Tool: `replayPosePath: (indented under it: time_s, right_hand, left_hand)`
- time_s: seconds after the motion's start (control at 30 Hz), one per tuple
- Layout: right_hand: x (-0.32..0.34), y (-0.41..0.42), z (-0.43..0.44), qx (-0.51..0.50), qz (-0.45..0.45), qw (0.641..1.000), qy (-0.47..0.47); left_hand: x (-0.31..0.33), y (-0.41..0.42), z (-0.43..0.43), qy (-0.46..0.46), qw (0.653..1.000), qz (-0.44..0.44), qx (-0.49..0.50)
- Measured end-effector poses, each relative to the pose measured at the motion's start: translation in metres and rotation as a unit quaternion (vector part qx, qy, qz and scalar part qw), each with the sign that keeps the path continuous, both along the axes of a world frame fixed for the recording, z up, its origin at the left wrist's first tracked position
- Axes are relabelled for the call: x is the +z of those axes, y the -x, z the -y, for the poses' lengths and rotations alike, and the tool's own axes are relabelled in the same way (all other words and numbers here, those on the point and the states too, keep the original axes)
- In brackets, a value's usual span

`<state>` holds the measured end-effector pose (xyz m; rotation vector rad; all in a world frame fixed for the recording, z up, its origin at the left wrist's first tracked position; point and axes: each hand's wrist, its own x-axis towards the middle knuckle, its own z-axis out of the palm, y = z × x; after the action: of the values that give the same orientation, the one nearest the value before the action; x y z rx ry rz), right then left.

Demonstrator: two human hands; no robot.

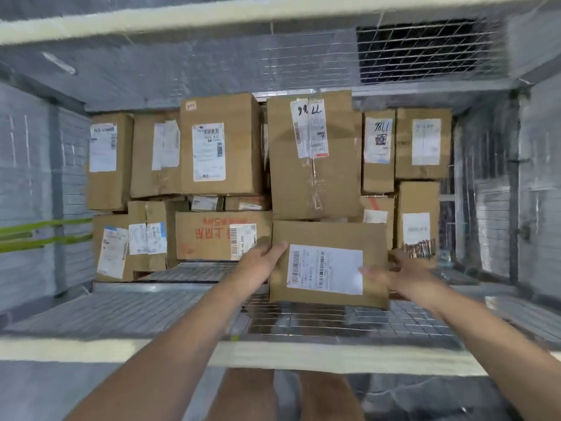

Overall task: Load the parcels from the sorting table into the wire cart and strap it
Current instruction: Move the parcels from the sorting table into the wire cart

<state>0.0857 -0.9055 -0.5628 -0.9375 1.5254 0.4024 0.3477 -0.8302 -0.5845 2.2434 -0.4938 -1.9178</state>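
I hold a brown cardboard parcel [329,238] with a white barcode label between both hands, low inside the wire cart [170,311]. My left hand [261,262] grips its left edge, thumb on the front face. My right hand [394,275] grips its right edge, thumb lying over the label's corner. The parcel stands on the cart's mesh floor, just in front of a tall taped box [312,183]. Several labelled cardboard parcels are stacked in rows against the back of the cart.
A box with red printed characters [212,235] lies left of my parcel. Mesh walls close in the left [36,189] and right [491,208] sides. Green straps [45,235] run along the left wall. A pale front rail [243,354] crosses below my forearms.
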Motion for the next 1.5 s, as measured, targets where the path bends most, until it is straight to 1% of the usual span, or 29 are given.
replayPosePath:
  time_s: [0.1, 0.23, 0.37, 0.47, 0.5, 0.57, 0.67, 0.73, 0.87, 0.97, 1.03, 1.17, 1.33, 1.5]
  right_hand:
    - [-0.028, 0.007, 0.000, 0.019, 0.003, 1.000, -0.015]
    - [-0.058, 0.007, 0.010, 0.019, 0.007, 0.999, -0.043]
    - [-0.071, 0.004, 0.027, 0.021, 0.018, 0.998, -0.048]
    - [-0.073, 0.010, 0.025, 0.000, 0.043, 0.997, -0.061]
    - [-0.073, 0.013, 0.022, -0.009, 0.051, 0.997, -0.059]
    - [-0.073, 0.017, 0.016, -0.020, 0.065, 0.997, -0.044]
    - [-0.075, 0.020, 0.006, 0.000, 0.074, 0.997, -0.011]
    - [-0.080, 0.017, 0.001, 0.019, 0.063, 0.998, 0.006]
    - [-0.090, 0.002, 0.003, 0.014, 0.030, 0.999, 0.023]
    - [-0.100, -0.004, 0.001, 0.015, 0.017, 0.999, 0.036]
    - [-0.108, -0.006, -0.003, 0.021, 0.001, 0.999, 0.046]
    - [-0.120, -0.011, 0.000, 0.012, -0.018, 0.999, 0.037]
    - [-0.122, -0.016, 0.002, -0.046, -0.039, 0.998, 0.025]
    - [-0.117, -0.025, -0.003, -0.011, -0.067, 0.996, 0.054]
  left_hand:
    - [-0.026, 0.002, -0.001, -0.020, 0.998, -0.012, -0.055]
    - [-0.052, 0.002, 0.003, -0.049, 0.997, -0.004, -0.061]
    - [-0.061, 0.003, 0.011, -0.019, 0.999, -0.006, -0.034]
    - [-0.056, 0.005, 0.003, 0.023, 0.999, -0.003, -0.031]
    - [-0.055, 0.005, -0.003, 0.037, 0.999, -0.001, -0.023]
    - [-0.054, 0.004, -0.013, 0.057, 0.998, -0.020, 0.029]
    - [-0.056, 0.003, -0.024, 0.054, 0.991, -0.060, 0.107]
    - [-0.061, 0.005, -0.024, 0.047, 0.990, -0.055, 0.120]
    - [-0.075, 0.009, -0.015, 0.054, 0.992, -0.016, 0.114]
    - [-0.090, 0.009, -0.011, 0.063, 0.993, 0.072, 0.065]
    - [-0.097, 0.009, -0.006, 0.050, 0.989, 0.135, 0.026]
    - [-0.105, 0.008, 0.012, 0.037, 0.982, 0.186, -0.021]
    - [-0.108, 0.003, 0.019, 0.034, 0.979, 0.192, -0.065]
    - [-0.105, -0.004, 0.013, 0.042, 0.976, 0.178, -0.121]
